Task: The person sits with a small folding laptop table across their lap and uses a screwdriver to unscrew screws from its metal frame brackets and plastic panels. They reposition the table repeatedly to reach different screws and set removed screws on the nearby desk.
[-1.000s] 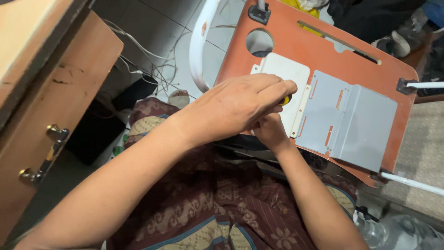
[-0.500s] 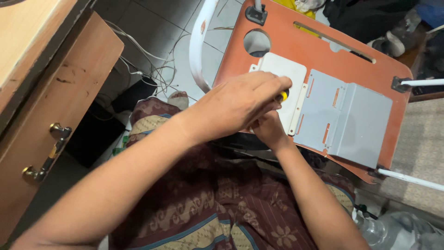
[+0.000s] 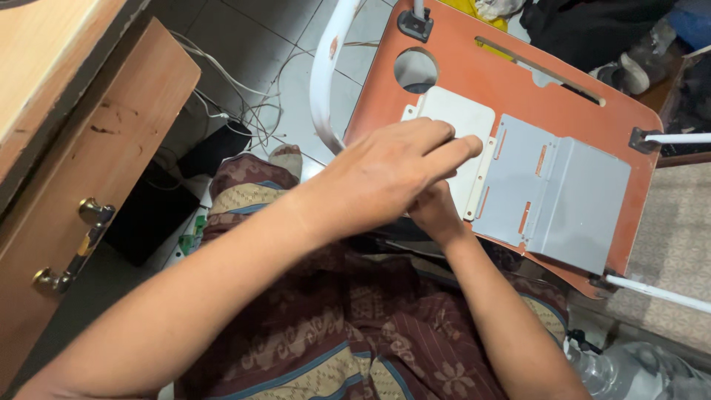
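Plainly, both hands were stacked over one spot on the orange-brown flat board with a round hole and a long slot (image 3: 578, 81), which lay tilted across the person's lap. The left hand (image 3: 392, 174) reached across from the left, fingers drawn together and pointing toward the white rounded plastic plate (image 3: 459, 118) fixed to that board. The right hand (image 3: 433, 211) sat directly beneath it, largely hidden; whether it gripped anything could not be told. The left hand lay nearer the plate, touching its lower edge. Just right of the plate, a grey folded metal bracket (image 3: 563, 192) ran with its long axis down the board toward its lower right corner, beside the white tubular leg (image 3: 655, 292).
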A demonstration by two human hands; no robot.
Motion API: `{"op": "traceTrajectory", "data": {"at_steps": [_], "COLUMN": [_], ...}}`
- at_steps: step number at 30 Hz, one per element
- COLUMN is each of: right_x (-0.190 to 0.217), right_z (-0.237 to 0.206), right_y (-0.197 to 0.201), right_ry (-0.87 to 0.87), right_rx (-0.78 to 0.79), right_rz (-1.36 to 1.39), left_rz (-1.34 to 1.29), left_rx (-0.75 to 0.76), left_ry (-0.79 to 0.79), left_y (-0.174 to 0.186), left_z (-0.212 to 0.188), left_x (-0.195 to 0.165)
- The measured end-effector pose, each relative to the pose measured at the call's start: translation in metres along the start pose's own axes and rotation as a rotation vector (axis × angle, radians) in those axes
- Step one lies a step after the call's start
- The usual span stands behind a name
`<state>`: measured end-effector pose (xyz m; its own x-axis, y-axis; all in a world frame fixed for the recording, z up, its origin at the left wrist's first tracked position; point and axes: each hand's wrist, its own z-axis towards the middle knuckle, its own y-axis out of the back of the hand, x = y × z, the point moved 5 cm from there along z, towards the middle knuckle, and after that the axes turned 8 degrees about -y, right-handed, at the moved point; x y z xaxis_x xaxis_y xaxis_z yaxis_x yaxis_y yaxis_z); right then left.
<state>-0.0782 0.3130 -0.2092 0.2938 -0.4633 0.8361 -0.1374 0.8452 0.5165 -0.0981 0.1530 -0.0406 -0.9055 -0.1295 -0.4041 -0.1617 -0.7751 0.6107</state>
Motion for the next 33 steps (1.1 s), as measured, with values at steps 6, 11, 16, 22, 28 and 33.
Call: {"op": "traceTrajectory", "data": {"at_steps": [6, 11, 16, 22, 28, 33], "right_x": [-0.002, -0.015, -0.042, -0.04, 0.011, 0.013], "right_z": [0.002, -0.008, -0.01, 0.0, 0.014, 0.016], "right_y": [-0.005, -0.003, -0.008, 0.007, 0.008, -0.011], "right_ry": [-0.042, -0.01, -0.044, -0.285, -0.1, -0.133], "right_rx": [0.032, 0.007, 0.071, 0.132, -0.11, -0.102], "right_rz": [0.06, 0.003, -0.079, 0.383, 0.105, 0.424], "left_rz": [0.072, 0.094, 0.199, 0.219, 0.215, -0.217], "left_rx": [-0.08, -0.114, -0.157, -0.143, -0.15, -0.272], "left_ry": [0.079, 0.106, 0.151, 0.098, 0.085, 0.099], "left_y": [-0.002, -0.008, 0.0, -0.003, -0.007, -0.015], "left_z": [-0.009, -0.01, -0.004, 0.0, 0.003, 0.017], "left_x": [-0.006, -0.018, -0.01, -0.009, -0.002, 0.016]}}
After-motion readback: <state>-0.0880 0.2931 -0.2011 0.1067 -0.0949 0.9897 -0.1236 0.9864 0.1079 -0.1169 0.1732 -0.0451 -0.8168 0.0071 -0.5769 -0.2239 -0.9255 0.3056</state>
